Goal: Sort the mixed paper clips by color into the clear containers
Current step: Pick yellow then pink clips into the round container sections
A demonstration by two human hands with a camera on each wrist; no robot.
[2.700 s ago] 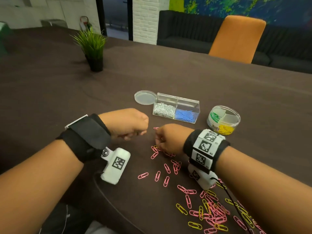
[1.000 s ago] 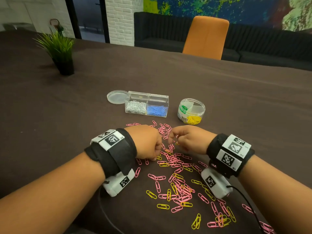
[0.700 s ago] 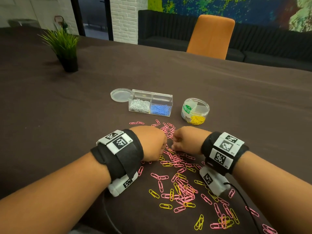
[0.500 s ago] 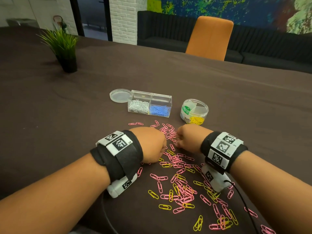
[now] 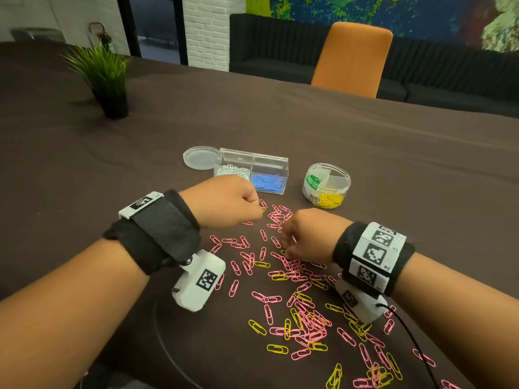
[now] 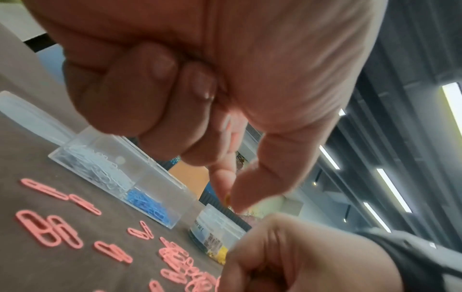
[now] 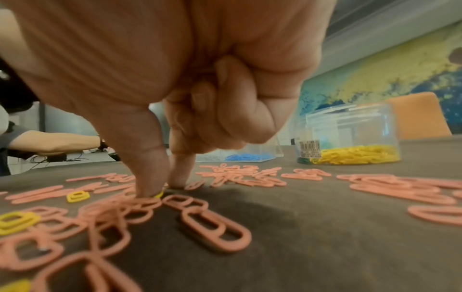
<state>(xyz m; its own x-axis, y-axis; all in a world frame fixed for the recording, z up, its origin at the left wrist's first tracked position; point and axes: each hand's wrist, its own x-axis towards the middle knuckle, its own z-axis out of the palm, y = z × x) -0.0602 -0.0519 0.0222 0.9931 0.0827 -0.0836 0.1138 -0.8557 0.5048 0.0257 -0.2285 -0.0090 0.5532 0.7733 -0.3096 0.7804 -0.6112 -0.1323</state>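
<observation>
Head view: pink and yellow paper clips (image 5: 297,279) lie scattered over the near-right part of the table (image 5: 84,169), w/ the densest clump toward the near edge. Left hand (image 5: 224,202) is clenched, thumb and forefinger pinching a yellow clip (image 5: 263,209) just above the cloth. Right hand (image 5: 307,237) is curled too; right wrist view shows its thumb and forefinger tips pressed down on another yellow clip (image 7: 159,195) among pink ones, so grasp looks half made. Round tub (image 5: 327,185) w/ yellow and green sits nearer the table's middle, beside the clear box (image 5: 252,172) of white and blue. Clips are prob. very light, stiff, thin and flat, likely slick and apt to snag neighbours; best taken by a rounded end or pinched across the loops, one at a time.
</observation>
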